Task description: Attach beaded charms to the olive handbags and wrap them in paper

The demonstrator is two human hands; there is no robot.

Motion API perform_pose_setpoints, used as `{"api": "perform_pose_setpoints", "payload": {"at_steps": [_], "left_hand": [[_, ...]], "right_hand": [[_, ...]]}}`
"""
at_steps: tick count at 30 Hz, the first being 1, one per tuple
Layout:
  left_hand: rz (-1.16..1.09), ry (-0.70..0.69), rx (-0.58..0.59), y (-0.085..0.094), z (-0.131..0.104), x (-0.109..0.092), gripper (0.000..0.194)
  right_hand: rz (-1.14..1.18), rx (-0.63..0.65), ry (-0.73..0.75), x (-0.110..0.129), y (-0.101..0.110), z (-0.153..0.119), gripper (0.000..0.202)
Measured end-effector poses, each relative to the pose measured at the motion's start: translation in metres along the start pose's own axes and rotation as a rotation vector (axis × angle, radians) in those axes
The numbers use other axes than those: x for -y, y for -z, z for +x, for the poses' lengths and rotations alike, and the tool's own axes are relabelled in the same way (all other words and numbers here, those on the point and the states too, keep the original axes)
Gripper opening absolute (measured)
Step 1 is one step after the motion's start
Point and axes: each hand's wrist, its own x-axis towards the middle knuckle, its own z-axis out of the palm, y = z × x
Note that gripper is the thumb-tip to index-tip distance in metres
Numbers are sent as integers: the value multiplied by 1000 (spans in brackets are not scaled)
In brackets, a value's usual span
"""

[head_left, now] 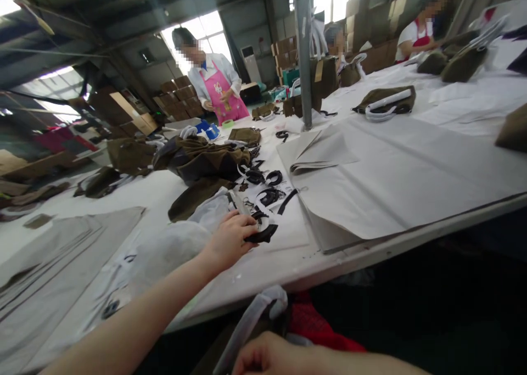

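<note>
My left hand [233, 238] reaches over the table's near edge, its fingers closed on a coiled black strap [265, 234] partly wrapped in white. More coiled black straps [269, 196] and small metal parts lie just beyond it. Low in the view, my right hand [269, 356] is curled beside a dark bag whose handle [257, 309] is wrapped in white. The frame's bottom edge cuts off the hand, and whatever its fingers hold is hidden. Beside my left forearm lies crumpled translucent white wrapping [173, 251].
Olive-brown bags [201, 158] are heaped behind the straps. Large grey-white sheets [395, 172] cover the table's right side; more sheets [82, 254] lie left. A grey post [303, 56] rises at the table. A person in a pink apron [222, 92] stands across; others work farther right.
</note>
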Motion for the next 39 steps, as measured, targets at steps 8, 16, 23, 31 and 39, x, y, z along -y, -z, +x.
{"api": "perform_pose_setpoints", "payload": {"at_steps": [8, 16, 23, 31, 39], "left_hand": [[25, 63, 115, -54, -126, -23, 25], [101, 438, -14, -67, -127, 14, 44], [-44, 343, 72, -70, -53, -19, 22], [-200, 446, 19, -111, -26, -13, 12], [-615, 470, -242, -69, -118, 2, 26]], "right_hand": [[59, 105, -82, 13, -20, -5, 40], [13, 119, -177, 16, -32, -3, 46], [-12, 79, -155, 21, -34, -5, 47], [-38, -13, -120, 32, -26, -15, 50], [-37, -194, -37, 30, -31, -5, 40]]}}
